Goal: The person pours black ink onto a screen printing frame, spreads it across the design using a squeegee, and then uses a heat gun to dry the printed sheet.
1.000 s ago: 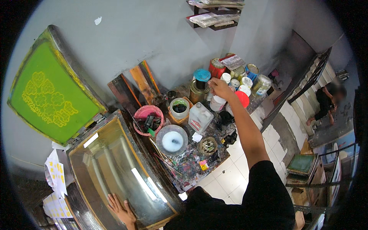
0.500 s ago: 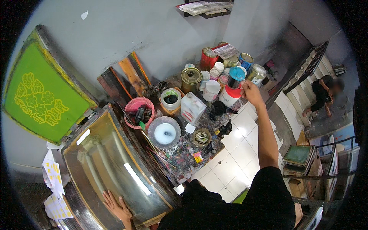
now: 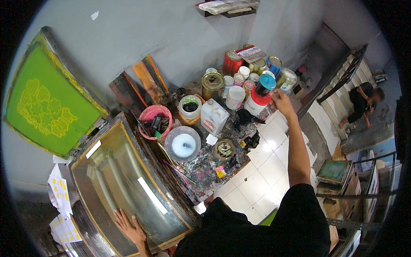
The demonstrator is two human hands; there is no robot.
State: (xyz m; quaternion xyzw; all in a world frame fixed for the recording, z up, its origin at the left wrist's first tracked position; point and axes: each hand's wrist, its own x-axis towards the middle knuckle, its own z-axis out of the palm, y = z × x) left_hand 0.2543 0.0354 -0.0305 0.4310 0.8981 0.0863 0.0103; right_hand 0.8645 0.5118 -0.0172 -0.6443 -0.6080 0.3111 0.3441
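My right hand [image 3: 280, 100] reaches out over the white floor tiles and is shut on a dark jar with a blue lid [image 3: 265, 85]. The jar hangs just above a white tub with a red band [image 3: 256, 106], among several paint cans and pots. My left hand [image 3: 128, 227] lies flat with fingers spread on the glass top of a framed light table [image 3: 128, 180] at the lower left.
A paint-spattered low board [image 3: 205, 165] holds a pink bucket [image 3: 156, 122], a round white-filled tub [image 3: 183, 143], a white jug [image 3: 213, 116] and tins. A green printing screen [image 3: 47, 103] leans at left. Another person [image 3: 364, 103] sits at right.
My right hand has carried the blue-lidded jar from the middle of the cans to the right, over the white tub. The left hand has stayed on the glass.
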